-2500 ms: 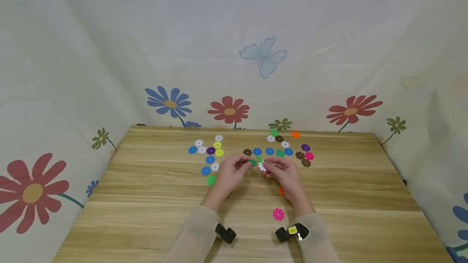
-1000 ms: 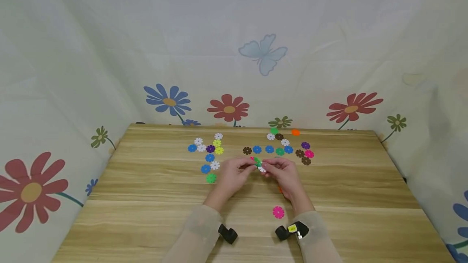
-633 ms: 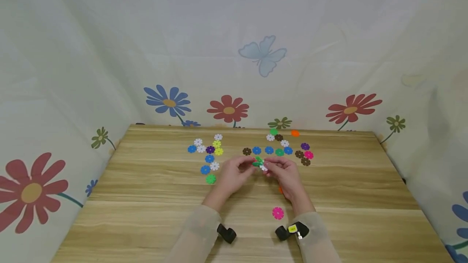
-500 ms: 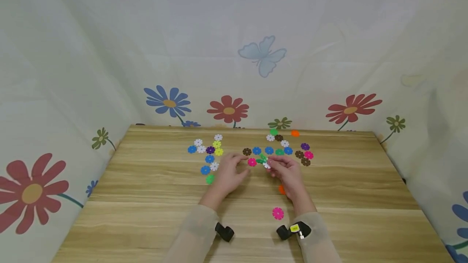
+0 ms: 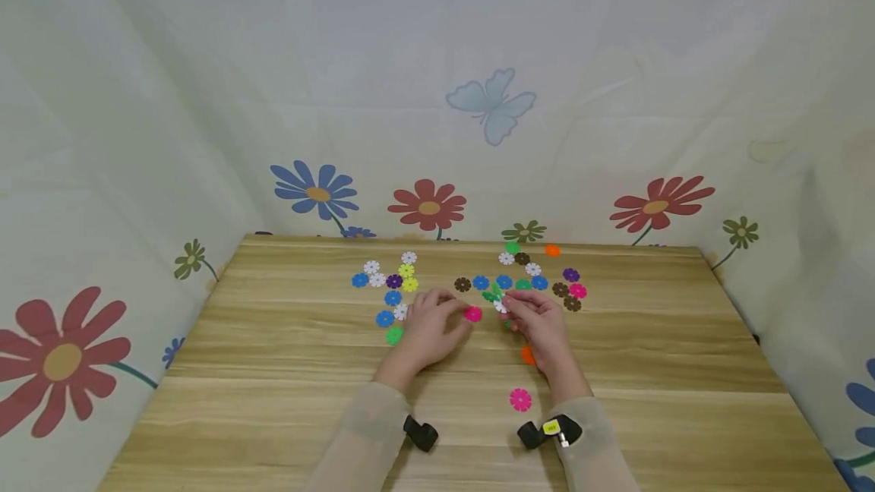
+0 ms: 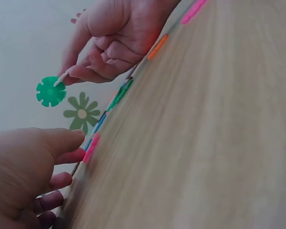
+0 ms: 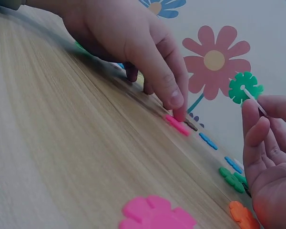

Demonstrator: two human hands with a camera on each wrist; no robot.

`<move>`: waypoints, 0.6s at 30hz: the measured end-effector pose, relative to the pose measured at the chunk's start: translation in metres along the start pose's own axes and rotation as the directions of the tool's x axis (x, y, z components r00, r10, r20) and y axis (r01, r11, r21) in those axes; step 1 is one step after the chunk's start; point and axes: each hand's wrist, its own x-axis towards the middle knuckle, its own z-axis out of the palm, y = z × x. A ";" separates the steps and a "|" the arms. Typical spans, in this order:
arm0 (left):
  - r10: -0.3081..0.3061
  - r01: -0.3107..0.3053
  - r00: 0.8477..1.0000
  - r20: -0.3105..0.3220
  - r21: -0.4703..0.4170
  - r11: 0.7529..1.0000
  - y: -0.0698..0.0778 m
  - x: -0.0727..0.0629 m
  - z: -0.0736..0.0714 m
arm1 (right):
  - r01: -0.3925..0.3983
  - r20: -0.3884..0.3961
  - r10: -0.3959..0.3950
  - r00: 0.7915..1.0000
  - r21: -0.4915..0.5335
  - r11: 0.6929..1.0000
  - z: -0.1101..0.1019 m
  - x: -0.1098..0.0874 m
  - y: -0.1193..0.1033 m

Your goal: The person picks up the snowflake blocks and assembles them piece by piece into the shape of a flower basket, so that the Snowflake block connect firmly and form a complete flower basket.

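Note:
In the head view my right hand [image 5: 538,321] pinches a white flower-shaped disc [image 5: 500,306] by its edge, above the table. Green notched discs [image 5: 492,293] are slotted onto that white disc; a round green disc [image 6: 51,91] stands out from it in the left wrist view. My left hand [image 5: 431,329] is low over the table, relaxed, with the index fingertip touching a pink disc [image 5: 473,313]. That pink disc [image 7: 177,125] lies flat in the right wrist view, and the thumb is apart from it. Part of the white disc is hidden behind the right fingers.
Loose discs in several colours lie on the wooden table [image 5: 273,370]: a group to the left, a row behind my hands and more to the right. An orange disc [image 5: 528,355] sits beside the right wrist, a pink disc [image 5: 520,400] nearer me. A patterned cloth [image 5: 560,173] hangs behind.
The left hand's green disc has joined the white and green piece, and the left hand has let go. It has moved to the pink disc, which has slid slightly towards me.

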 end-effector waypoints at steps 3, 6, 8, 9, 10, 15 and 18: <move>-0.011 0.010 1.000 -0.020 -0.037 0.999 0.000 0.000 0.000 | 0.002 0.001 -0.002 1.000 0.003 1.000 0.000 0.000 0.001; -0.022 0.021 1.000 -0.014 -0.043 0.999 0.001 0.000 0.000 | -0.003 0.005 0.003 1.000 0.005 1.000 0.000 0.000 0.001; -0.029 0.029 1.000 -0.005 -0.035 0.999 0.001 0.000 0.000 | -0.006 0.010 0.006 1.000 0.002 1.000 0.000 0.000 0.002; -0.032 0.032 0.999 -0.003 -0.034 0.999 0.001 0.000 -0.001 | -0.007 0.014 0.007 1.000 0.003 1.000 0.000 0.000 0.002; -0.033 0.033 0.999 -0.002 -0.037 0.999 0.001 0.000 -0.001 | -0.009 0.016 0.009 1.000 0.003 1.000 0.000 0.000 0.002; -0.030 0.030 1.000 0.007 -0.082 0.996 0.001 0.001 -0.002 | -0.012 0.020 0.012 1.000 0.020 1.000 0.001 0.000 0.002; -0.033 0.034 0.999 0.010 -0.190 0.981 0.001 0.001 -0.004 | -0.018 0.019 0.017 1.000 0.030 0.999 0.001 0.000 0.003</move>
